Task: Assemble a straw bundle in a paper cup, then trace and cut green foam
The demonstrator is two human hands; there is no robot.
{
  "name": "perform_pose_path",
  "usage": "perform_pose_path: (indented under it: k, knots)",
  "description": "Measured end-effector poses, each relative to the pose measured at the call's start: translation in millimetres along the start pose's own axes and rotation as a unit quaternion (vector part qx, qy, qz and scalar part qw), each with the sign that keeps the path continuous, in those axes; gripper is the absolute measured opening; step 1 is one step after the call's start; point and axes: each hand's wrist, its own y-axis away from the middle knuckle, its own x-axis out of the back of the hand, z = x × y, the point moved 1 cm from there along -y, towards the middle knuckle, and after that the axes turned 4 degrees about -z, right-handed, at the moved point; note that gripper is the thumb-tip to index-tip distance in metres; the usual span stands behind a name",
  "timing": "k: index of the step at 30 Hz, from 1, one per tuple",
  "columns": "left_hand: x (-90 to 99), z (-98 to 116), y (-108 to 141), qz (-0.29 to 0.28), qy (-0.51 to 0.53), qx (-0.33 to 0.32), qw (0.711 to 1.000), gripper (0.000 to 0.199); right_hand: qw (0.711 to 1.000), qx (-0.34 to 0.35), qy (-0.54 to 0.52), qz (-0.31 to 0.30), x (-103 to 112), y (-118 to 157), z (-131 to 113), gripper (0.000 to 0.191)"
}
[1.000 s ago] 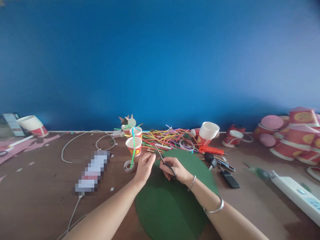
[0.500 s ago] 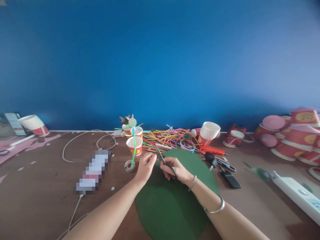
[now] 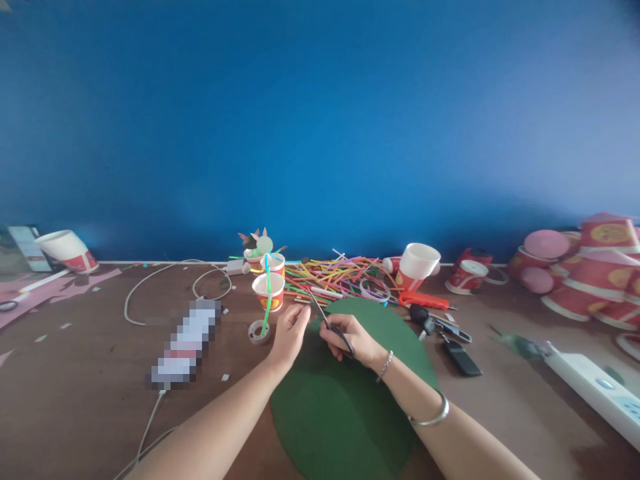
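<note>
My right hand (image 3: pixel 346 337) is wrapped round the dark handles of a pair of scissors (image 3: pixel 341 339), whose blades point up and to the left. Close by on the left, my left hand (image 3: pixel 294 328) is pinched near the blade tips; a small dark piece seems to be at its fingertips, too small to make out. Both hands are over the upper part of a large green oval sheet (image 3: pixel 350 407). Left of my left hand stands a paper cup (image 3: pixel 269 293) with a green strip, beside a tape roll (image 3: pixel 259 332).
Colourful sticks (image 3: pixel 330 275) lie along the wall. Right of them are a white-and-red cup (image 3: pixel 417 267), an orange tool (image 3: pixel 425 300), keys (image 3: pixel 461 358) and a power strip (image 3: pixel 595 393). A phone (image 3: pixel 185 347) with a cable lies left; stacked red cups (image 3: pixel 595 287) stand far right.
My left fingertips have shifted slightly to the left, away from the scissors. The scissor blades have turned a little to the left; the right hand is almost unmoved.
</note>
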Motion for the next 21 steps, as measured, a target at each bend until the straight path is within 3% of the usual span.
perform_pose_path:
  k: [11, 21]
  knots:
    - [-1.7, 2.7, -0.1, -0.022, -0.003, -0.008, 1.0, 0.029, 1.0, -0.007, -0.003, 0.003, -1.6, 0.6, -2.8, 0.032]
    - [-0.8, 0.8, -0.9, 0.004, -0.003, 0.003, 1.0, 0.031, 1.0, -0.003, -0.003, 0.001, -1.2, -0.1, -1.1, 0.034]
